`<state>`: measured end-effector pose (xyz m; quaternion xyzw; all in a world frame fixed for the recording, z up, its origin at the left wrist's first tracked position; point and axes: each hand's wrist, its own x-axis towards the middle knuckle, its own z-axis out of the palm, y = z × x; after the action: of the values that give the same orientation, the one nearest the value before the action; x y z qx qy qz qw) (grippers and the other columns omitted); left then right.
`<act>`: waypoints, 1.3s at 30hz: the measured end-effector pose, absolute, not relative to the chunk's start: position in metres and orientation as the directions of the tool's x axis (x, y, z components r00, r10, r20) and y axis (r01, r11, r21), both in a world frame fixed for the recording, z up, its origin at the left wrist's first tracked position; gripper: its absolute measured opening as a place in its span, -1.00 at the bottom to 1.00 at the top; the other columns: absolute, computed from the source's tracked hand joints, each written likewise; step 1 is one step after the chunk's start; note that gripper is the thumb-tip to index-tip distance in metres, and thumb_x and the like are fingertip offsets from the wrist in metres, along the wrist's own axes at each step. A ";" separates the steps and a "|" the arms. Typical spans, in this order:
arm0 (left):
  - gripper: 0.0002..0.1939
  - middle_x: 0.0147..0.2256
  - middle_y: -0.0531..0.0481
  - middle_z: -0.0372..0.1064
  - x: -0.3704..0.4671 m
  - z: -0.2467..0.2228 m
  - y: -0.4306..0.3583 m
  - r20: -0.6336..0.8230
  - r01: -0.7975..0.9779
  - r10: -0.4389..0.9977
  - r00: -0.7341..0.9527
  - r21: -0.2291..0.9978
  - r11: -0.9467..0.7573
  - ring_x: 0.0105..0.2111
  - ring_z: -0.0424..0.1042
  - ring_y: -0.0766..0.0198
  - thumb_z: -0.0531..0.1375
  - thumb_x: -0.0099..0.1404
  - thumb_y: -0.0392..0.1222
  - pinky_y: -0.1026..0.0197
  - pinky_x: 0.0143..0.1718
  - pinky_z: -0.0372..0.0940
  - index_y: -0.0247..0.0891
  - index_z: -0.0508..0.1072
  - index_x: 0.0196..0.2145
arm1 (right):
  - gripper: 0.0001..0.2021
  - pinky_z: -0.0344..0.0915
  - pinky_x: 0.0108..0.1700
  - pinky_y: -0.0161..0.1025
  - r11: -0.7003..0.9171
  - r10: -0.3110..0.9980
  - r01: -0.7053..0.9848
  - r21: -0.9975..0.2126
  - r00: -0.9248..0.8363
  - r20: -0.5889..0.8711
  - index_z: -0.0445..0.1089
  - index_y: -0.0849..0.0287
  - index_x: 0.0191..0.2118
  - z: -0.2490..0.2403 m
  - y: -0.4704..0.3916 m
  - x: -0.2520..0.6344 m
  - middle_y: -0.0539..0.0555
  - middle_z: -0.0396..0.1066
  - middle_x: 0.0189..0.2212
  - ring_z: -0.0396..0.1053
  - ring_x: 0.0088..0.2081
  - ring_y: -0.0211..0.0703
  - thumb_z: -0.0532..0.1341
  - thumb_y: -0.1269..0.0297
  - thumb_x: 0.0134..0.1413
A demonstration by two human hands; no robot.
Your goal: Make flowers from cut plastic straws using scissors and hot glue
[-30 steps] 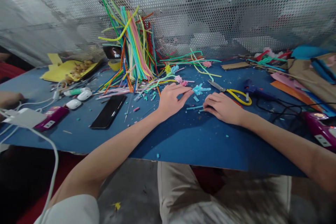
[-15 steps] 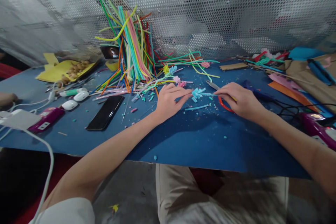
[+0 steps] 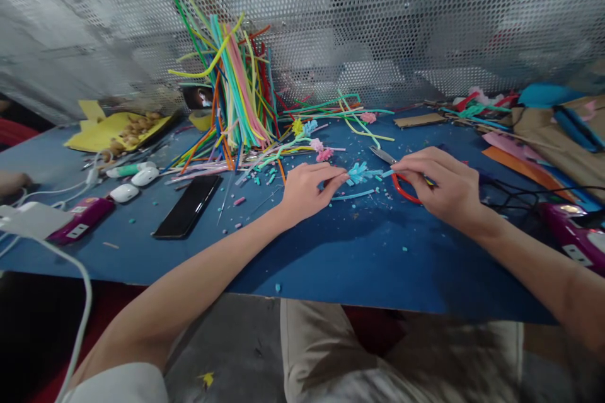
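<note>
A light-blue pipe-cleaner piece (image 3: 360, 172), fluffy with short tufts on its left part and thinner to the right, is stretched between my two hands. My left hand (image 3: 312, 190) pinches its left end. The thin right end is between the thumb and fingers of my right hand (image 3: 439, 184). Red-handled scissors (image 3: 405, 192) lie on the table, partly under my right hand, their blades pointing up and left. A loose light-blue strip (image 3: 353, 195) rests just below the piece.
Many coloured pipe cleaners (image 3: 241, 88) stand in a bundle at the back. Small fluffy pieces (image 3: 324, 154) lie before it. A black phone (image 3: 188, 206), a purple power strip (image 3: 85, 219) and cables are leftward; papers (image 3: 520, 170) and another purple strip (image 3: 574, 233) are rightward. Another person's hand shows far left.
My right hand has shifted slightly to the right along the thin end, its fingers now more curled. The view has moved a little.
</note>
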<state>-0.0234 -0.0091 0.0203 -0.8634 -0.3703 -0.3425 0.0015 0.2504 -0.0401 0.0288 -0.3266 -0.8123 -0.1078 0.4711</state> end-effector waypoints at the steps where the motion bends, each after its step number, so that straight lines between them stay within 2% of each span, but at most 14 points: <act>1: -0.68 -0.32 0.04 0.57 -0.023 0.021 -0.010 0.593 0.640 0.637 0.492 0.249 -0.727 -0.34 0.46 0.40 0.08 0.48 0.00 0.26 -0.27 0.18 -0.17 0.59 -0.16 | -0.75 0.45 -0.10 -0.13 0.773 0.416 0.624 -0.117 -0.360 0.835 0.48 0.01 -0.08 0.029 -0.040 0.250 0.03 0.56 -0.21 0.50 -0.20 -0.14 0.24 0.49 0.20; 8: -0.72 -0.34 0.09 0.55 -0.020 0.024 -0.017 0.599 0.629 0.614 0.514 0.223 -0.744 -0.40 0.41 0.45 0.11 0.47 -0.04 0.28 -0.31 0.14 -0.15 0.59 -0.19 | -0.73 0.46 -0.14 -0.15 0.814 0.318 0.581 0.011 -0.461 0.828 0.44 0.02 -0.05 0.027 -0.039 0.248 0.00 0.55 -0.26 0.48 -0.23 -0.15 0.30 0.46 0.14; 15: -0.71 -0.35 0.10 0.55 -0.018 0.026 -0.020 0.595 0.650 0.625 0.506 0.214 -0.729 -0.45 0.37 0.45 0.11 0.47 -0.02 0.25 -0.35 0.10 -0.14 0.60 -0.17 | -0.75 0.45 -0.10 -0.11 0.801 0.309 0.592 0.095 -0.543 0.780 0.43 0.09 -0.05 0.028 -0.040 0.248 0.06 0.53 -0.23 0.44 -0.20 -0.12 0.30 0.43 0.15; 23: -0.67 -0.30 0.01 0.58 -0.018 0.023 -0.019 0.583 0.661 0.638 0.503 0.216 -0.718 -0.42 0.43 0.41 0.09 0.47 0.02 0.25 -0.34 0.11 -0.14 0.62 -0.16 | -0.76 0.43 -0.08 -0.13 0.804 0.311 0.581 0.128 -0.593 0.743 0.41 0.15 -0.04 0.028 -0.041 0.246 0.09 0.51 -0.21 0.43 -0.18 -0.13 0.29 0.44 0.17; 30: -0.70 -0.38 0.05 0.53 -0.018 0.025 -0.019 0.610 0.658 0.594 0.525 0.151 -0.737 -0.46 0.39 0.44 0.11 0.46 -0.01 0.24 -0.36 0.07 -0.13 0.61 -0.19 | -0.79 0.43 -0.08 -0.14 0.773 0.270 0.599 0.210 -0.609 0.746 0.43 0.19 -0.08 0.030 -0.045 0.241 0.09 0.53 -0.26 0.45 -0.22 -0.14 0.30 0.42 0.16; 34: -0.73 -0.43 0.08 0.50 -0.018 0.026 -0.021 0.632 0.670 0.568 0.528 0.101 -0.736 -0.47 0.37 0.43 0.12 0.45 -0.02 0.23 -0.37 0.04 -0.11 0.60 -0.21 | -0.81 0.45 -0.05 -0.14 0.752 0.235 0.609 0.254 -0.608 0.758 0.42 0.14 -0.09 0.032 -0.048 0.239 0.06 0.54 -0.26 0.48 -0.23 -0.15 0.29 0.40 0.17; 39: -0.75 -0.40 0.07 0.52 -0.019 0.025 -0.022 0.641 0.667 0.544 0.542 0.066 -0.742 -0.44 0.39 0.37 0.13 0.45 -0.03 0.22 -0.37 0.03 -0.09 0.60 -0.21 | -0.80 0.46 -0.05 -0.14 0.752 0.261 0.612 0.246 -0.619 0.740 0.42 0.09 -0.06 0.032 -0.050 0.240 0.03 0.55 -0.26 0.50 -0.23 -0.14 0.27 0.39 0.20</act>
<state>-0.0191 -0.0218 0.0249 -0.8730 -0.3466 -0.3301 0.0932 0.2396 -0.0505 0.0324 -0.2523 -0.8655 -0.2461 0.3559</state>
